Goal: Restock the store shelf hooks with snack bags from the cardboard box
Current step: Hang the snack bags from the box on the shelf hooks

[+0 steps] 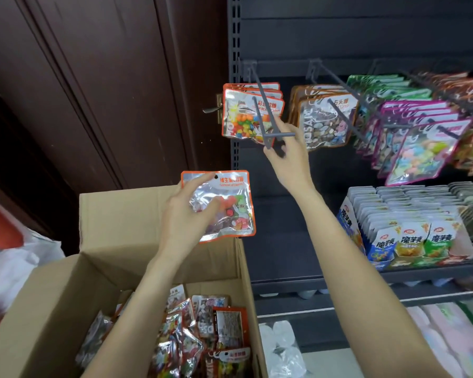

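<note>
Likely snag: left hand (187, 214) grasps a snack bag (219, 205) above the cardboard box (66, 296), right hand (287, 156) pinches the hook (265, 124) tip, so the bag's small hole may miss the tip and drop.

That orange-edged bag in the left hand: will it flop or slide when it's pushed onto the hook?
The orange-edged bag looks like thin glossy film, so it is probably slippery and somewhat floppy. The left hand holds it flat with spread fingers, suggesting it is light. Its punched hole is small, so the hook in the right hand likely needs steadying.
</note>
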{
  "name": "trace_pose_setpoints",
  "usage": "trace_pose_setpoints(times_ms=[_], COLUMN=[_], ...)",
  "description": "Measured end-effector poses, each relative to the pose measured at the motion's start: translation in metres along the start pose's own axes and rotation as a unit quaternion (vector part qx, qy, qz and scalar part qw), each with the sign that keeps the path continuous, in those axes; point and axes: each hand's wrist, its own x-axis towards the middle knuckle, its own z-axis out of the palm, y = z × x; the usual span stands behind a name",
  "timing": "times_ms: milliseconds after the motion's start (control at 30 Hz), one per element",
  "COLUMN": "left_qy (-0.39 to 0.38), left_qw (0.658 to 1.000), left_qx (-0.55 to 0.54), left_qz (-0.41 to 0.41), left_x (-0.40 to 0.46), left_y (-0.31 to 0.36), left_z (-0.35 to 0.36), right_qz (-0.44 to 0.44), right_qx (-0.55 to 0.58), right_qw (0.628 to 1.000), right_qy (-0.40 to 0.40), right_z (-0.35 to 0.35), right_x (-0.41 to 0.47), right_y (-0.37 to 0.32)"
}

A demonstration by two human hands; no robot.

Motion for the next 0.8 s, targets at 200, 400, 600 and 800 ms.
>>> trace_pose_setpoints(times_ms=[200, 400, 600, 800], left_qy=[-0.106, -0.073, -0.043, -0.083], left_qw=[0.984, 0.971, 0.957, 0.971], left_qx=[-0.135, -0.224, -0.288, -0.191], left_qz=[0.056, 0.038, -0.012, 0.119], left_x=[-0.011, -0.019, -0.027, -0.032], left_y=[0.011, 0.013, 0.016, 0.042], left_z=[0.003, 0.011, 0.008, 0.018], right_qz=[0.175, 0.126, 0.106, 0.079], right_qx=[0.299, 0.262, 0.276, 0.313], right_qw=[0.927, 0.956, 0.955, 0.946], right_qy=[-0.142, -0.048, 0.012, 0.012], right_z=[-0.04, -0.054, -0.065, -0.056], right_x=[-0.101, -0.126, -0.132, -0.141], right_y=[-0.042, -0.047, -0.047, -0.058])
